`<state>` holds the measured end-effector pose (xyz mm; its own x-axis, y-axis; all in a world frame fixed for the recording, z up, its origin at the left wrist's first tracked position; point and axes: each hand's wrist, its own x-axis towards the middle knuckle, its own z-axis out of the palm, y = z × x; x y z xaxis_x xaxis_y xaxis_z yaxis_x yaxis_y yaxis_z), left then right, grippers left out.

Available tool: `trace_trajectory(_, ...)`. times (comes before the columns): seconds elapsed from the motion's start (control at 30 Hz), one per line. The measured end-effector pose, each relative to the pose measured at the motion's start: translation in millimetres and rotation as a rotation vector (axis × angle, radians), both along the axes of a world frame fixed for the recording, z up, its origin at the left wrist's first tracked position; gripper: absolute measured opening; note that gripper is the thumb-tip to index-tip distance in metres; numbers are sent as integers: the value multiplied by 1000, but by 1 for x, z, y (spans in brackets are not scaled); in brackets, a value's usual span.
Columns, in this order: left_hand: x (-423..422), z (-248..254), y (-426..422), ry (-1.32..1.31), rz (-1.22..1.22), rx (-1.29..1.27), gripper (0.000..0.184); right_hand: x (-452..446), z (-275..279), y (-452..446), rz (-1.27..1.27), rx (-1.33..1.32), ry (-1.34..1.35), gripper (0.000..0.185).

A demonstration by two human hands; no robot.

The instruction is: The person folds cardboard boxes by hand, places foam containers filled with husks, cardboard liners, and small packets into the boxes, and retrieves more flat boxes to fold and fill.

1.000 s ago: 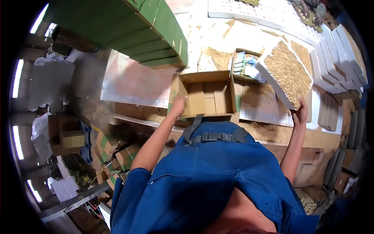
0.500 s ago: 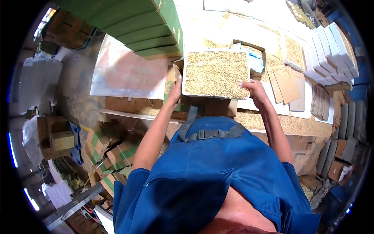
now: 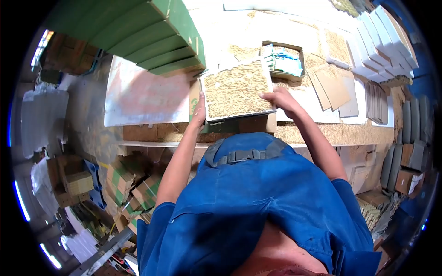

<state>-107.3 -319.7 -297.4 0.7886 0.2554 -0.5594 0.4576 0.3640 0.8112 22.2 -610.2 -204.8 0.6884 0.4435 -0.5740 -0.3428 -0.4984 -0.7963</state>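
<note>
A white-edged tray full of pale brown husk-like material [image 3: 237, 89] lies over the cardboard box [image 3: 195, 94], hiding most of it. Along the left edge of tray and box, my left hand [image 3: 200, 110] is closed, thumb up; whether it grips the tray, the box or both cannot be made out. My right hand [image 3: 282, 101] holds the tray's lower right corner, fingers pointing left over the husks. Just behind, to the right, stands an open box with blue and white packets [image 3: 286, 62].
Green boxes [image 3: 161, 41] are stacked at the back left. White foam trays [image 3: 384, 41] stand at the back right, near loose cardboard sheets [image 3: 334, 87] and a stack of flat cardboard [image 3: 376, 103]. A pinkish board [image 3: 142, 96] lies left.
The husk-filled tray has moved left from the right side of the table onto the box, and now sits slightly tilted. My right hand has travelled with it.
</note>
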Motion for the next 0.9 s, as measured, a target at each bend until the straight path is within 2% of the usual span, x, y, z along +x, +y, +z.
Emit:
trace_trajectory(0.07,0,2,2,21,73,-16,75,-7,-13,20,-91,20,-35,30)
trace_trajectory(0.13,-3,3,8,25,64,18,71,8,-84,31,-71,-92,-49,37)
trace_trajectory(0.17,-3,5,9,44,17,149,69,6,-111,33,36,-169,-361,37)
trace_trajectory(0.23,2,13,7,117,-80,403,64,1,-103,42,-101,-248,-338,40)
trace_trajectory(0.27,4,21,5,173,-125,528,62,-6,-66,42,-156,-218,-175,42)
trace_trajectory(0.3,5,22,5,94,-141,650,62,-15,-51,41,-141,-233,-338,42)
trace_trajectory(0.33,8,24,2,8,-151,770,63,-24,-50,40,-183,-125,-482,36)
trace_trajectory(0.37,8,26,-2,-135,-163,1180,66,-33,-51,38,-162,-22,-905,35)
trace_trajectory(0.4,7,32,-6,-289,-160,1586,69,-33,-49,37,-117,20,-1115,41)
trace_trajectory(0.43,11,68,-27,-193,-146,1349,76,-29,-34,30,-113,83,-1181,42)
trace_trajectory(0.47,15,76,-29,-203,-162,1349,76,-23,-17,21,-108,148,-1248,43)
trace_trajectory(0.53,21,81,-33,-249,-591,1753,80,6,-15,-21,-319,75,-1248,38)
trace_trajectory(0.57,25,78,-37,-305,-692,1690,84,27,-33,-49,-403,-127,-1194,34)
trace_trajectory(0.6,29,77,-41,-353,-797,1647,88,51,-59,-82,-488,-287,-1047,38)
trace_trajectory(0.63,35,75,-47,-342,-872,1565,92,67,-97,-120,-511,-542,-970,48)
trace_trajectory(0.67,40,74,-53,-326,-941,1484,96,80,-120,-161,-412,-846,-774,65)
trace_trajectory(0.7,45,70,-57,-292,-997,1485,102,83,-126,-192,-407,-947,-618,79)
trace_trajectory(0.73,48,59,-56,-300,-1029,1473,106,85,-120,-213,-381,-1071,-491,81)
trace_trajectory(0.77,51,59,-60,-277,-1069,1446,107,87,-134,-234,-409,-1138,-460,88)
trace_trajectory(0.8,55,59,-65,-254,-1106,1417,108,88,-133,-248,-502,-1079,-425,92)
trace_trajectory(0.9,53,42,-70,-243,-1066,1354,107,91,-134,-264,-508,-1071,-403,89)
